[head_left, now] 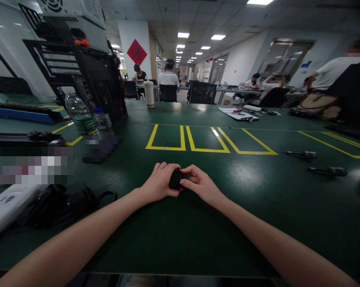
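A small black object (175, 179) with a rounded outline is held between my two hands, low over the green table (204, 243); its kind I cannot make out. My left hand (160, 181) wraps round it from the left, thumb on the near side. From the right, the thumb and fingertips of my right hand (198, 181) pinch at its edge. Part of the object is hidden behind the fingers. Beyond the hands, yellow tape outlines (165, 148) mark the tabletop.
Left are plastic bottles (78, 113), a black computer frame (99, 79), a white device (12, 205) and black cables (81, 199). Two screwdriver-like tools (329, 171) lie to the right. Farther back are a white cup (149, 94) and a clipboard (236, 114). People sit beyond.
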Motion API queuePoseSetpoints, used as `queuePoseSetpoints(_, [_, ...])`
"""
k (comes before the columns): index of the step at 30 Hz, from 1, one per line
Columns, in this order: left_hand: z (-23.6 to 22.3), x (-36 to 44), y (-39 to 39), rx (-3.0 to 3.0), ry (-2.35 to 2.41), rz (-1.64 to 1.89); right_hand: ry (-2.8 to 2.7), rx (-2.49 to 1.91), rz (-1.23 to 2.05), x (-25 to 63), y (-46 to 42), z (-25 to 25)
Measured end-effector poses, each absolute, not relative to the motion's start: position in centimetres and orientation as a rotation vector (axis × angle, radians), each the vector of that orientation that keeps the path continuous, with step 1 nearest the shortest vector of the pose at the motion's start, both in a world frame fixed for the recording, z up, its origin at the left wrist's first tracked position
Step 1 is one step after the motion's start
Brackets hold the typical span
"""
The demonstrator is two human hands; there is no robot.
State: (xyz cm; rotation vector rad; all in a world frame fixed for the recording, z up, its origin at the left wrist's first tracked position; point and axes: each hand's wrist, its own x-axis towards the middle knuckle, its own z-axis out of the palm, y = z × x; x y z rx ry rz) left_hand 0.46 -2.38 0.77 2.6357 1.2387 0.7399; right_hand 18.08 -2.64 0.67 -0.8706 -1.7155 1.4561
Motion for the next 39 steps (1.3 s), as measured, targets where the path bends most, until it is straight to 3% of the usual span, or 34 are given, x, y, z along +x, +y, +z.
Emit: queuePoseSetpoints(39, [1.12, 0.53, -2.71, 2.578, 1.268, 0.755, -1.716, -0.875, 1.462, 18.01, -2.64, 1.05])
